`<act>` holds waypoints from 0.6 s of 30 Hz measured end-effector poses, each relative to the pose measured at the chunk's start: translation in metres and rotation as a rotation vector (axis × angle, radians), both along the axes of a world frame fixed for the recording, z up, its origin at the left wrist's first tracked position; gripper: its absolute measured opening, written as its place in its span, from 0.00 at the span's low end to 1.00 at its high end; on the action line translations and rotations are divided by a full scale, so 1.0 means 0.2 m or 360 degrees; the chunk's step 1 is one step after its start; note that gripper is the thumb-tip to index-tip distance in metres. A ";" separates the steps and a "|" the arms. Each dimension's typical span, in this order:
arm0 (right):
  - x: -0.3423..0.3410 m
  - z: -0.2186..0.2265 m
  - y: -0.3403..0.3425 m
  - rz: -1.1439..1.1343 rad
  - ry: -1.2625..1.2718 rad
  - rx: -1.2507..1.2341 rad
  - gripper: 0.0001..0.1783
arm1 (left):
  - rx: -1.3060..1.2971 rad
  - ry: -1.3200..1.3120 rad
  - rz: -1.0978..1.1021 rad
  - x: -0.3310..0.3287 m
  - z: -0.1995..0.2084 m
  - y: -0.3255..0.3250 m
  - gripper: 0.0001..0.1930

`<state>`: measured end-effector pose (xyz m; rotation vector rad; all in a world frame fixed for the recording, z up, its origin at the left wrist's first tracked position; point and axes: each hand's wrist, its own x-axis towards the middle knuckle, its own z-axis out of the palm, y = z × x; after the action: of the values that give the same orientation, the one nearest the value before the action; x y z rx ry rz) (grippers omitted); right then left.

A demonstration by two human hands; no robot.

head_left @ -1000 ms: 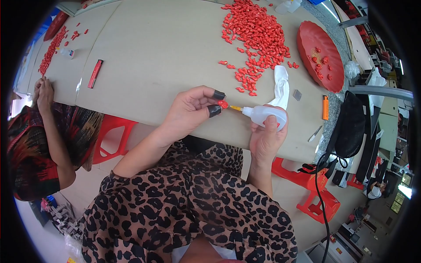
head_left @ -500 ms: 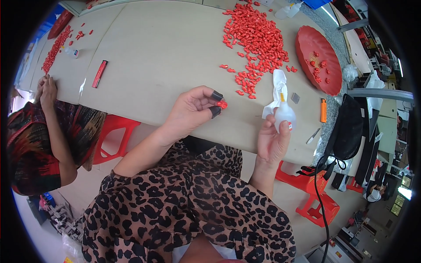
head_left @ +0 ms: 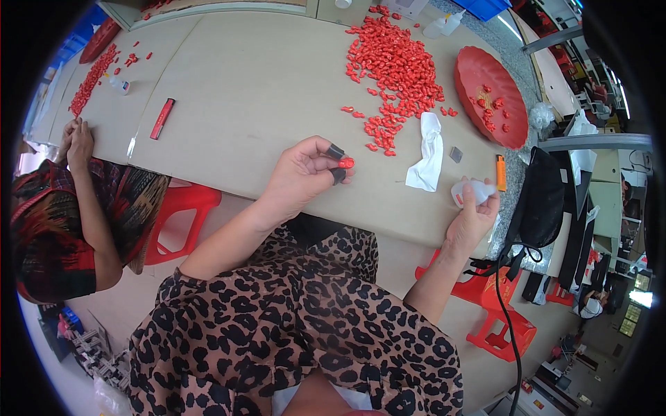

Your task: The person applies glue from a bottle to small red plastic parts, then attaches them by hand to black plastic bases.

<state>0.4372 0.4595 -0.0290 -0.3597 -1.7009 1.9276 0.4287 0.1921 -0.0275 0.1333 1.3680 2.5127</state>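
Between the black-covered thumb and fingertip of my left hand (head_left: 305, 170) a small glossy red piece (head_left: 346, 163) is pinched, held over the table's near side. My right hand (head_left: 472, 222), farther right by the table edge, has its fingers wrapped round a translucent white squeeze bottle (head_left: 466, 194). The bottle lies tilted on its side, its yellowish nozzle pointing right towards an orange utility knife (head_left: 501, 173). A crumpled white tissue (head_left: 427, 156) rests on the table between my hands. Beyond it spreads a large heap of similar red pieces (head_left: 395, 59).
A red scalloped tray (head_left: 463, 76) with a few pieces stands at the right. A small grey block (head_left: 456, 154) lies near the tissue. On the left are a red stick-shaped box (head_left: 162, 118) and a co-worker's hands (head_left: 78, 142) near another pile. Red stools (head_left: 184, 225) stand below the table.
My right hand has moved right with the bottle, away from the tissue, and the bottle has turned from upright to sideways. My left hand still pinches the red piece, almost unmoved.
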 end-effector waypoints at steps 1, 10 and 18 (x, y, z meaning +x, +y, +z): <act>0.00 0.00 0.01 -0.0002 0.0005 0.0002 0.22 | 0.0016 0.0007 -0.0002 0.00 0.00 0.00 0.11; -0.03 -0.02 -0.04 -0.0035 -0.0189 0.0427 0.22 | 0.0082 -0.0141 0.0025 0.01 -0.01 0.02 0.08; 0.12 0.04 -0.21 -0.0366 0.0023 0.1055 0.14 | 0.0039 -0.0141 0.0060 0.01 0.00 0.02 0.08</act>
<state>0.4605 0.4180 -0.0211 -0.2647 -2.0612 1.1162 0.4309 0.1959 -0.0285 0.0010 1.3172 2.5348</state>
